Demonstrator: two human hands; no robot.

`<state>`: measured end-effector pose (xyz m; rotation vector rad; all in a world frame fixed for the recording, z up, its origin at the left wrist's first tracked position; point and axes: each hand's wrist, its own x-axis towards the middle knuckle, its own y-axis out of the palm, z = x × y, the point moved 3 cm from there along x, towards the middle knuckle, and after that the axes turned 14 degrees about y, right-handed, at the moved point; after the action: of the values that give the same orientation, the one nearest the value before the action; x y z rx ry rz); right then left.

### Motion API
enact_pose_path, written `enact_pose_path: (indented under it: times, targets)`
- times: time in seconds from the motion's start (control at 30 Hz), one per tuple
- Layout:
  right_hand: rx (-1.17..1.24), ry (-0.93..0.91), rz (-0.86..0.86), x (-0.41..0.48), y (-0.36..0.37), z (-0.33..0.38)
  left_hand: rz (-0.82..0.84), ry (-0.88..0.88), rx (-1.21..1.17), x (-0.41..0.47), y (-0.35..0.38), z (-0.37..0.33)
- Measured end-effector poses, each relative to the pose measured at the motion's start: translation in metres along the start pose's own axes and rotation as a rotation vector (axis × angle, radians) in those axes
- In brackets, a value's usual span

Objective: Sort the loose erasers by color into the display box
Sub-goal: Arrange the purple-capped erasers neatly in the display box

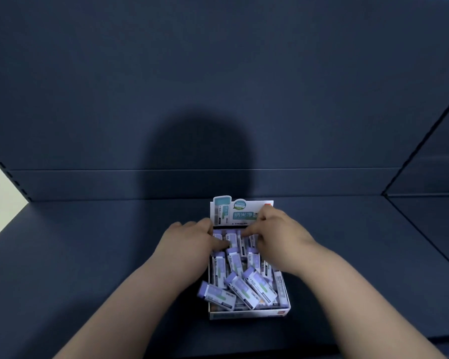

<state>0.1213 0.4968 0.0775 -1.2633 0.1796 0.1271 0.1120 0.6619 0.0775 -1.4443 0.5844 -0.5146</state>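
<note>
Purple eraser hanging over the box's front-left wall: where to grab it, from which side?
Pinch the overhanging eraser across its two long edges near the purple end, coming from above and the left. It lies on top of the pile, tilted, that end jutting past the display box wall, so both edges look exposed there; its other end sits against neighbouring erasers.

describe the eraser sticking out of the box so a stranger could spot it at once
Start at the dark shelf, then find the white display box standing on it. At the box's near left corner lies a purple eraser; unlike its neighbours, one end pokes out past the left wall.
</note>
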Motion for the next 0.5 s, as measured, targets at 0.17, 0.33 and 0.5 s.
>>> enact_pose_path:
  times: [0.17, 0.33, 0.5]
  targets:
    - [-0.077, -0.009, 0.020, -0.006, -0.004, -0.001, -0.109, 0.103, 0.023, 0.007, -0.005, -0.007]
    - [-0.017, 0.017, 0.068, -0.008, 0.001, -0.001, -0.055, 0.078, 0.035, 0.011, -0.001, 0.000]
    - [-0.045, -0.016, 0.026, -0.014, 0.002, 0.002, -0.042, 0.075, 0.019, 0.009, 0.001, 0.001]
